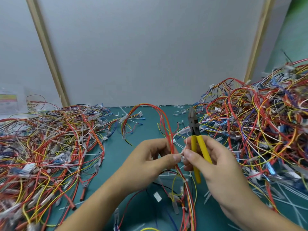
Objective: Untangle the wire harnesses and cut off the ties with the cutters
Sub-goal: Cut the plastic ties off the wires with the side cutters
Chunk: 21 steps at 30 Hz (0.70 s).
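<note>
A wire harness (166, 124) of red, orange and yellow wires arcs up from the green table and runs down between my hands. My left hand (150, 162) pinches it at a white tie (180, 153) near the middle of the view. My right hand (215, 164) grips the yellow-handled cutters (197, 147), jaws shut and pointing up and away, and its thumb and forefinger also pinch the white tie. The hands nearly touch at the tie.
A flat heap of tangled harnesses (46, 144) covers the table's left side. A taller heap (260, 120) rises on the right. Cut white ties (283, 194) litter the green mat (145, 130), mostly at right. A grey panel wall (150, 55) closes the back.
</note>
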Each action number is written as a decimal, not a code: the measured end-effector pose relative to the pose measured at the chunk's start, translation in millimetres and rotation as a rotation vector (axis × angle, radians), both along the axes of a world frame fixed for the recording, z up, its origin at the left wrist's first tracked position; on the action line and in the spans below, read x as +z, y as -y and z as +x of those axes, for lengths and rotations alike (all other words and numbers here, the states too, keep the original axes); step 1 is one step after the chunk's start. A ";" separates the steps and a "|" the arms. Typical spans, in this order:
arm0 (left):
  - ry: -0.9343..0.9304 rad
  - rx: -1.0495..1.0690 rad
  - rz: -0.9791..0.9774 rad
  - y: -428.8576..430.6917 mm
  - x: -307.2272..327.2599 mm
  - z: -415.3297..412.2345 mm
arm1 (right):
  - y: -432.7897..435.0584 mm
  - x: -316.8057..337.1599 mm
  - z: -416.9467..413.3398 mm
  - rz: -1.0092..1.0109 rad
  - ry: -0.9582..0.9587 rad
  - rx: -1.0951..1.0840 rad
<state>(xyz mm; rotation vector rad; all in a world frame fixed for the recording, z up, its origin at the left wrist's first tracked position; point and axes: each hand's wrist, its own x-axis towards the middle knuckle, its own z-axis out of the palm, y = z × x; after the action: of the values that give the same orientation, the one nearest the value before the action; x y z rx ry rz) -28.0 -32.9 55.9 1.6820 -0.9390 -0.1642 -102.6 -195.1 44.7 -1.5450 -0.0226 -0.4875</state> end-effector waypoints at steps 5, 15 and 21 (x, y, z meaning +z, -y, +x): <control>-0.019 -0.013 0.042 0.6 -1.1 -1.2 | 1.2 0.6 0.4 0.007 0.011 0.024; 0.009 0.027 0.112 3.3 -1.7 -0.4 | -4.1 -2.5 3.2 -0.020 0.013 -0.037; -0.005 0.037 0.108 4.5 -2.8 0.6 | -4.7 -0.9 3.9 0.032 0.002 -0.074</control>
<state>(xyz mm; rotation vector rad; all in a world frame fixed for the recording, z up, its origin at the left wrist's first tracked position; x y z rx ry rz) -27.4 -37.4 53.1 1.7959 -0.9090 -0.1968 -98.7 -190.5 43.8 -1.5175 0.0405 -0.5454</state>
